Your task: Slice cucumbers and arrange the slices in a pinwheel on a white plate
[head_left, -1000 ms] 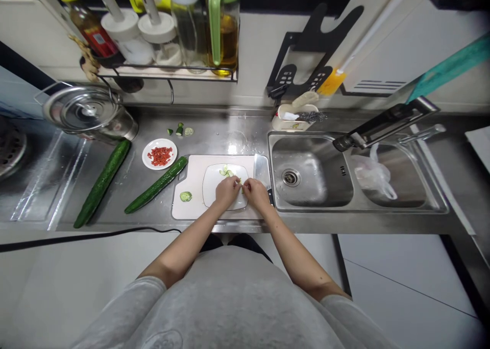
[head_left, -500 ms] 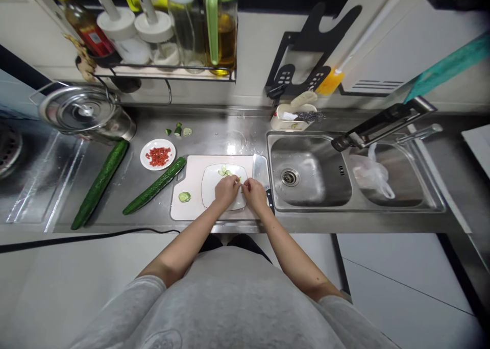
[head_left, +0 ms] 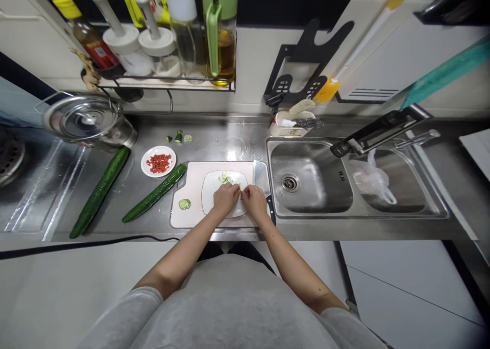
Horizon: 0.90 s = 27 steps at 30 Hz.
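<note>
My left hand (head_left: 225,198) and my right hand (head_left: 254,201) meet over a white square plate (head_left: 209,188), fingertips pinched close together. Between them shows a small pale-green bit of a cucumber slice (head_left: 239,185), mostly hidden by the fingers. More thin cucumber slices (head_left: 225,177) lie toward the plate's far side. Under the plate is a pale cutting board (head_left: 191,178), with a cut cucumber piece (head_left: 184,204) at its left. A knife (head_left: 261,173) rests along the board's right edge, its black handle beside my right hand.
Two whole cucumbers (head_left: 154,193) lie left of the board. Behind them stand a small plate (head_left: 144,168) of chopped red pieces (head_left: 158,163) and a lidded steel pot (head_left: 86,119). Cucumber ends (head_left: 178,136) sit farther back. A double sink (head_left: 312,178) is at right, bottles above.
The view has tilted slightly, so the counter appears lower. Both hands stay pinched together over the plate, with only slight finger movement.
</note>
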Each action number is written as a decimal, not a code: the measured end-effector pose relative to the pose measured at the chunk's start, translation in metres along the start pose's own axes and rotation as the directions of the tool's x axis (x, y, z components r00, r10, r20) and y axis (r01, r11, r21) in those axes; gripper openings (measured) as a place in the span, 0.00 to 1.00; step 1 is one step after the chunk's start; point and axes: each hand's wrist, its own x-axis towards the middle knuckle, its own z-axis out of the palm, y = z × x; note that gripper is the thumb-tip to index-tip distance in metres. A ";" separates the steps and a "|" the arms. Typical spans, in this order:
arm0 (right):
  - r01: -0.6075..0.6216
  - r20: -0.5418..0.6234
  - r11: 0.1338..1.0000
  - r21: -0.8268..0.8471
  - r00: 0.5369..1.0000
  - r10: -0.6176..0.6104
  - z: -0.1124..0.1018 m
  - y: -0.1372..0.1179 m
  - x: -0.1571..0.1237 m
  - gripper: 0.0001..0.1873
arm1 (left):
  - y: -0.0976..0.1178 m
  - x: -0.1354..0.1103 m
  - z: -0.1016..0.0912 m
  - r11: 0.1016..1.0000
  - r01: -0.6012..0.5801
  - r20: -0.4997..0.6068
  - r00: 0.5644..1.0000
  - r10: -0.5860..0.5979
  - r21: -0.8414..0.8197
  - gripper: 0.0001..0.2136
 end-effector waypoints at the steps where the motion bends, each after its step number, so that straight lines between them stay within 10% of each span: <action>1: -0.015 -0.001 1.000 -0.003 1.000 0.015 0.000 -0.002 0.000 0.08 | 0.000 0.000 0.000 1.000 0.004 0.004 1.000 -0.004 -0.005 0.13; 27: -0.096 0.053 0.993 0.074 0.994 0.092 0.001 0.004 -0.003 0.07 | -0.002 0.002 0.002 0.999 0.029 -0.004 1.000 -0.029 -0.034 0.11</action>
